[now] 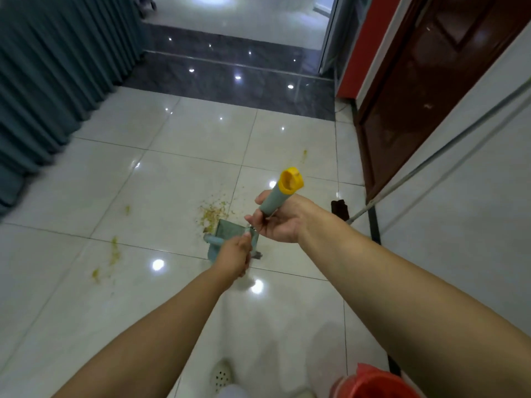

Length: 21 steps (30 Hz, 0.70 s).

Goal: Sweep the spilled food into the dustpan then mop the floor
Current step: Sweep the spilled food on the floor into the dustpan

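Note:
A teal dustpan (230,229) rests on the white tiled floor, its mouth against a pile of yellowish-green food crumbs (212,214). My right hand (283,221) is shut on a long grey-green handle with a yellow cap (291,180) that runs down toward the dustpan. My left hand (234,255), just below it, grips a short pale-teal handle (213,240) that sticks out to the left; I cannot tell what is on its far end. More food smears lie at the left (115,251), at the lower left (96,274) and farther off at the right (304,155).
A mop leans on the right wall, its metal pole (445,152) slanting down to a dark head (340,209) on the floor. A red bucket (373,382) stands at the bottom right. Grey-blue curtains (57,73) hang at the left, and a dark wooden door (425,90) at the right.

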### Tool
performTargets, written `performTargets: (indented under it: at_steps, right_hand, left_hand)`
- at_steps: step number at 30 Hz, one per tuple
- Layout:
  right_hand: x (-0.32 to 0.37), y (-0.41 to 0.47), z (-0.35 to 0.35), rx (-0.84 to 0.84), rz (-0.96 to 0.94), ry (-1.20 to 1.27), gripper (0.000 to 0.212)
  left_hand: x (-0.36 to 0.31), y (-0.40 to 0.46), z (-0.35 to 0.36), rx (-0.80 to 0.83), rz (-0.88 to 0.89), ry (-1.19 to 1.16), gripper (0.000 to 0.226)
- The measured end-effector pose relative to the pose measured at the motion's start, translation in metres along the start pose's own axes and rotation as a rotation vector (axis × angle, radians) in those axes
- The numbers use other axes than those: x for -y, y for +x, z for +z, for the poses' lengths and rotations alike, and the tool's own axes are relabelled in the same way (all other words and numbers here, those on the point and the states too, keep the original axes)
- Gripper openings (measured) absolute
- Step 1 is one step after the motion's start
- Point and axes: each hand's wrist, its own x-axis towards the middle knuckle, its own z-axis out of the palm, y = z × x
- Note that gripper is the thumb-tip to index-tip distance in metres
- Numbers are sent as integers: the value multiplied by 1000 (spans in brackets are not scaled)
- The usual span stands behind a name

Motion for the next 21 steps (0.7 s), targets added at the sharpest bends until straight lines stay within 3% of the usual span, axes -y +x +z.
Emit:
performTargets:
  at_steps: [13,18,21]
  right_hand:
    - [-33,42,133,65,-51,-2,15]
    - [-54,59,165,138,-48,-32,10]
    - [-56,74,167,112,-5,-132,23]
  left_hand:
    - [-14,26,-123,-145,-65,-248,43]
    - [1,25,-167,-294,-29,-117,51]
    - [21,22,-197,-419,-19,-36,55]
